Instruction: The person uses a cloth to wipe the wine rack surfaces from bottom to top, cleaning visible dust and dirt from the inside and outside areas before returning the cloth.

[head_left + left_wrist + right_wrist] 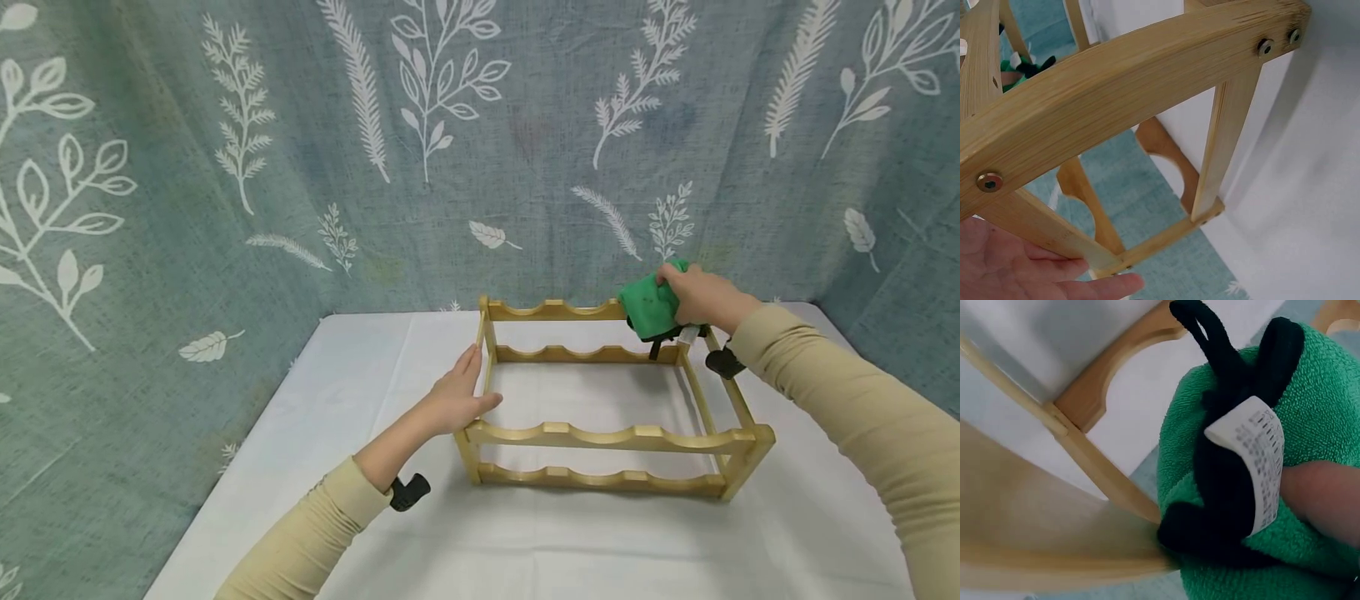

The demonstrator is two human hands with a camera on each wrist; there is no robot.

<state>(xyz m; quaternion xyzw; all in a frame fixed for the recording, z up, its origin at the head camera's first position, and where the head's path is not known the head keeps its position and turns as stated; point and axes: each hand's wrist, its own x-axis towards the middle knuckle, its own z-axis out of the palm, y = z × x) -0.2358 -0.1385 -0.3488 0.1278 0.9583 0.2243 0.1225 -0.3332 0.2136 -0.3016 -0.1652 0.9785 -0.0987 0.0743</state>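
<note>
A light wooden rack (600, 437) with scalloped rails at two levels stands on the white-covered table. At its back right corner my right hand (707, 298) grips a green cloth (647, 308) over the top rail. Up close in the right wrist view, the cloth (1329, 394) has a terry surface, black edging with a loop, and a white printed label (1257, 456). One fingertip (1325, 497) presses into it beside the label. My left hand (456, 400) rests on the rack's left side bar, fingers extended; in the left wrist view they lie along the wood.
The white tablecloth (360, 400) spreads around the rack. A blue-green curtain with white leaf prints (450, 225) hangs behind the table and along its left and right sides. Bolts (1265, 47) join the rack's side bars.
</note>
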